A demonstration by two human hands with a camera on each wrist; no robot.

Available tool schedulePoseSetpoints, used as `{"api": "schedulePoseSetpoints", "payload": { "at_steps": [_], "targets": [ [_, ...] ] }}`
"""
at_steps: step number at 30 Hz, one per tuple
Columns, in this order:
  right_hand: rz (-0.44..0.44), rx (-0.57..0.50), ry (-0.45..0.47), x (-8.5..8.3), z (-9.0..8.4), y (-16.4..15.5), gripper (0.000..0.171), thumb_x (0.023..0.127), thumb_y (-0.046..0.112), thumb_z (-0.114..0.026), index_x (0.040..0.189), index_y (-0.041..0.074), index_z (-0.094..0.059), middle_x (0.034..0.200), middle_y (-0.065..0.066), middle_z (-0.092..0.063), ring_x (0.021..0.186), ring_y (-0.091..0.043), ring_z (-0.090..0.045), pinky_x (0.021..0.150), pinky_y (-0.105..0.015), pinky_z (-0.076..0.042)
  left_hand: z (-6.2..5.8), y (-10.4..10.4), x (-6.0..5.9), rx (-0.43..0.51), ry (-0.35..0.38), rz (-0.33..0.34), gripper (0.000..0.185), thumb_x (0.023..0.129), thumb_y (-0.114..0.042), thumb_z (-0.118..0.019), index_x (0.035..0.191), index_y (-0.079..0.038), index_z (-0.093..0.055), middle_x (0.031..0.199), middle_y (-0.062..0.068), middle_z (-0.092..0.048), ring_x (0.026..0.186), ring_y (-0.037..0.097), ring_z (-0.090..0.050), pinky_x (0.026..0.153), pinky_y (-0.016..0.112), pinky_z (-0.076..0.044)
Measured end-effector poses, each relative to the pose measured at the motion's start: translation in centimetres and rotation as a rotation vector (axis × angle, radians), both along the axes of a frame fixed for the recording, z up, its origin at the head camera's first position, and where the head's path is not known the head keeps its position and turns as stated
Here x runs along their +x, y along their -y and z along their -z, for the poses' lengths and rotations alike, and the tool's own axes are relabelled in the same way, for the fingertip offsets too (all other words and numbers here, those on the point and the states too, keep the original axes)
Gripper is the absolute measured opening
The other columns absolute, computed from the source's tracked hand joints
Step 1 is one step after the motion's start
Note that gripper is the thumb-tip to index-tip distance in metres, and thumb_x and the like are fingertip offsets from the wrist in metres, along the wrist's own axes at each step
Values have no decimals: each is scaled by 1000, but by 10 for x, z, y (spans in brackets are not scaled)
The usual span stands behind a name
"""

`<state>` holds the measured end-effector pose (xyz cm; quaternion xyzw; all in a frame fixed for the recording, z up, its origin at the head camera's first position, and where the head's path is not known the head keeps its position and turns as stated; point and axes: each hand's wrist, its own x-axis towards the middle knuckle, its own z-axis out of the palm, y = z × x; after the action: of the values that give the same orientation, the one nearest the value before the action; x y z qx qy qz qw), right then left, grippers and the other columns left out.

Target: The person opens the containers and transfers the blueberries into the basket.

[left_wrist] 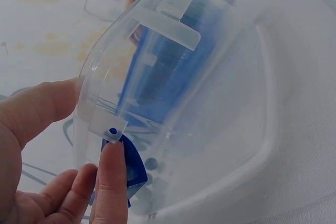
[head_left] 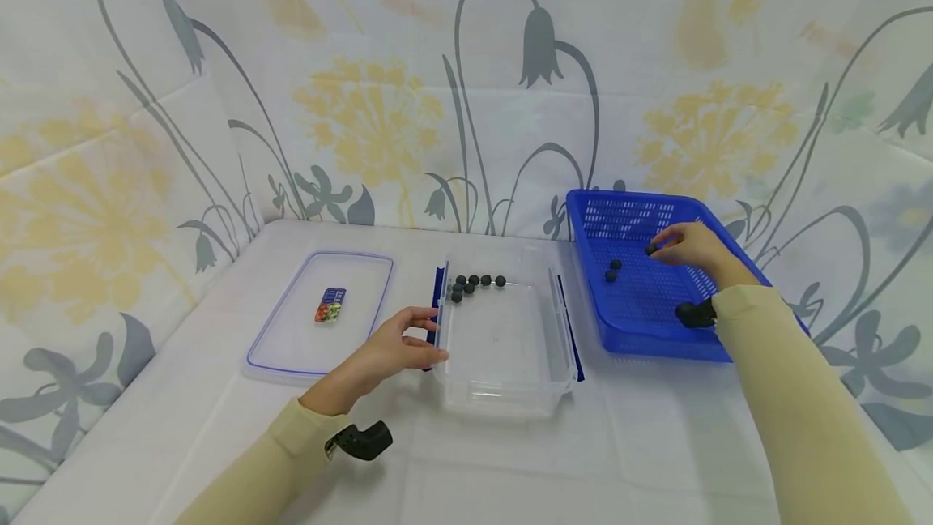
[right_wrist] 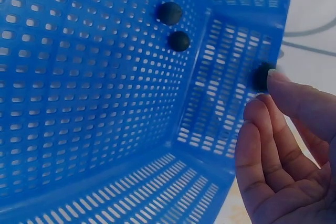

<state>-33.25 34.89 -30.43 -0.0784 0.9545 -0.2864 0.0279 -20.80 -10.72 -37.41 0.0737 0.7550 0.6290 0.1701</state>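
Note:
My right hand [head_left: 658,247] is inside the blue basket [head_left: 678,339] and pinches a small dark ball [head_left: 650,249] at its fingertips. In the right wrist view the ball [right_wrist: 261,76] sits at the fingertips of that hand [right_wrist: 269,88], near the basket wall [right_wrist: 226,103]. Two more dark balls [head_left: 614,270] lie on the basket floor. My left hand [head_left: 430,335] rests with straight fingers against the left side of the clear container [head_left: 510,395], at its blue clip [left_wrist: 131,163]. Several dark balls [head_left: 475,282] lie in the container's far left corner.
The clear lid [head_left: 291,347] with a small coloured sticker [head_left: 330,305] lies flat left of the container. A flowered cloth covers the table and the wall behind. The basket stands right of the container, close beside it.

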Motion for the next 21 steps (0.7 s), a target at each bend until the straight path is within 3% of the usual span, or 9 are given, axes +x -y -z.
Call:
{"api": "schedulePoseSetpoints", "payload": {
  "at_steps": [5,9,16,21],
  "targets": [
    [0,0,-23,1,-9,7,35,86,11,-64,111,-12,-55,89,-18,-62,81,-32,-62,75,-47,-50,1,0,0,2,4,-2,68,79,-9,-75,136,-4,-39,123,14,-44,91,20,-57,79,34,-53],
    [-22,2,-49,0,-19,16,36,87,15,-64,113,-10,-56,93,-18,-60,82,-29,-60,75,-46,-49,0,0,0,4,4,-1,68,79,-9,-75,136,-4,-39,123,15,-44,91,20,-57,79,34,-53],
    [-81,-23,-68,1,-37,55,34,89,16,-63,114,-6,-57,94,-16,-59,88,-33,-57,77,-44,-48,0,0,1,-2,16,-12,68,79,-9,-75,137,-4,-39,123,13,-44,91,20,-57,79,34,-53],
    [-124,-32,-88,0,-40,85,31,87,12,-65,111,-7,-59,93,-17,-60,85,-30,-56,75,-40,-47,-1,-1,1,-2,15,-8,68,79,-10,-75,137,-4,-39,123,13,-44,91,19,-57,79,34,-53]
  ]
}}
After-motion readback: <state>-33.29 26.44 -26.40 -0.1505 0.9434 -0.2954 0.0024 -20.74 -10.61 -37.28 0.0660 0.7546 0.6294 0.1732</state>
